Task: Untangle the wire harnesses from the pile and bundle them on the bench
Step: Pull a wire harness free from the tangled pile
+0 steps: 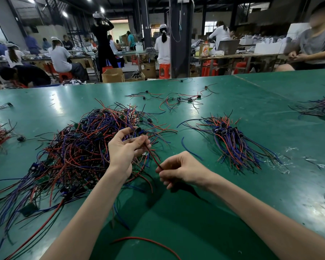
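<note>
both hands (124, 151) on one harness (148, 147)

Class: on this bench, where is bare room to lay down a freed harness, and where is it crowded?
Free: the green strip between the tangled pile and the sorted bundle, and the near bench between the forearms. Crowded: left of the left hand, under the pile.

light: bright, even, from ceiling lamps (65, 14) at 11–12 o'clock | glare: pale streaks on green bench (223, 212) at 10 and 4 o'clock | shadows: soft, dark under both forearms at 6 o'clock | focus: centre sharp, far workers soft, person (316, 40) at 2 o'clock blurred | distortion: wide-angle bowing at edges
</note>
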The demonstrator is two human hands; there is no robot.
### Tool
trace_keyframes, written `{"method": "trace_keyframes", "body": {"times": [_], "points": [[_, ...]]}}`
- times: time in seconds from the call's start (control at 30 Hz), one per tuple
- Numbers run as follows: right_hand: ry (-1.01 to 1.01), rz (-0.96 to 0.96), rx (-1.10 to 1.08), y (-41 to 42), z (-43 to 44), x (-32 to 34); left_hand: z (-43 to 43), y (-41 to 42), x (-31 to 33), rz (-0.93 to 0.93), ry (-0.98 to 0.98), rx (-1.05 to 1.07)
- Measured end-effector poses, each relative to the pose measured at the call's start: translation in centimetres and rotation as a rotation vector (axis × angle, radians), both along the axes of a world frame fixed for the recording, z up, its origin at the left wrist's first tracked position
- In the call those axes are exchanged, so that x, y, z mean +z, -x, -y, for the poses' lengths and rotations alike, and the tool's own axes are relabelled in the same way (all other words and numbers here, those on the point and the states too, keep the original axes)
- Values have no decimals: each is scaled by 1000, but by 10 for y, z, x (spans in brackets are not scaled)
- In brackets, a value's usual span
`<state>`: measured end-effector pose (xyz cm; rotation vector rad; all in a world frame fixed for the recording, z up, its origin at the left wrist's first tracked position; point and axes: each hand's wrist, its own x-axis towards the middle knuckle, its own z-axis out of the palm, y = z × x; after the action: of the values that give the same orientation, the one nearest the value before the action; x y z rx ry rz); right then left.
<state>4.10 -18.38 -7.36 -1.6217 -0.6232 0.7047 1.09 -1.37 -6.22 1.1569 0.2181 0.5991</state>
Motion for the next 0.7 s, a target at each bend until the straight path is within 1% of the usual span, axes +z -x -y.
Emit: {"method": "trace_keyframes", "body": {"times": [0.23, 0.43, 0.6, 0.7], "points": [[30, 141, 67, 4, 1, 0, -8, -1, -4, -9, 30, 24], [46, 254, 44, 16, -4, -4, -18, -2, -6, -29, 72, 70], [78, 547, 65, 21, -6, -1, -15, -1, -6, -45, -8, 71], [88, 659, 80, 21, -5, 1, -11, -1, -7, -51, -36, 70]]}}
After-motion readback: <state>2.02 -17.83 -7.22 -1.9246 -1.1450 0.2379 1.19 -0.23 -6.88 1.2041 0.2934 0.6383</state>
